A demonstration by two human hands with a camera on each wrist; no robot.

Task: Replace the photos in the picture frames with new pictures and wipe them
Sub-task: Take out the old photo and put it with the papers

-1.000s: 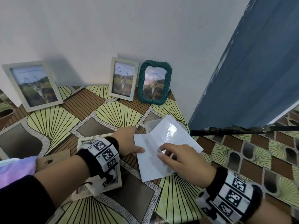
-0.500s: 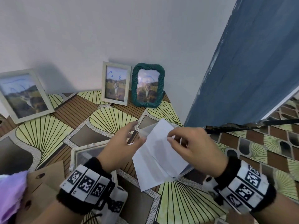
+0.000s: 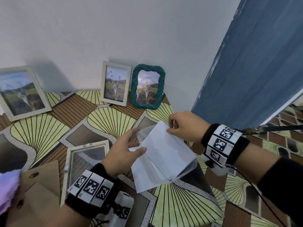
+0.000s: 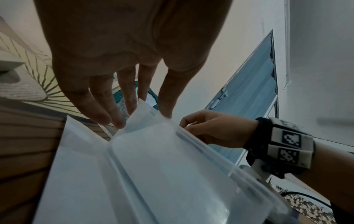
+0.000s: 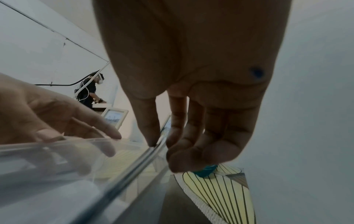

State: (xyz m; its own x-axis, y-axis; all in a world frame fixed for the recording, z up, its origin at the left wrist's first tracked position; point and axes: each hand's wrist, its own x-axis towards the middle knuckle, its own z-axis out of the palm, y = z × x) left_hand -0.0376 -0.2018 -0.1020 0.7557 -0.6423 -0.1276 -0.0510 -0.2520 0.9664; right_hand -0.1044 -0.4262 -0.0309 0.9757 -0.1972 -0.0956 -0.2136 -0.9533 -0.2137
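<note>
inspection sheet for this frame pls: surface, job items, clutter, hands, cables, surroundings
Surface: patterned tabletop, fan and brick print.
Job's things: clear plastic case with white sheets, held up between both hands; empty frame lying flat; three filled frames leaning on the wall, large, small, green woven.
Clutter: brown backing board; purple cloth.
Hands: left hand supports the case, fingers straight; right hand pinches the top sheet's corner.
Cables: black cable at right wrist.
Surroundings: white wall, blue door.
</note>
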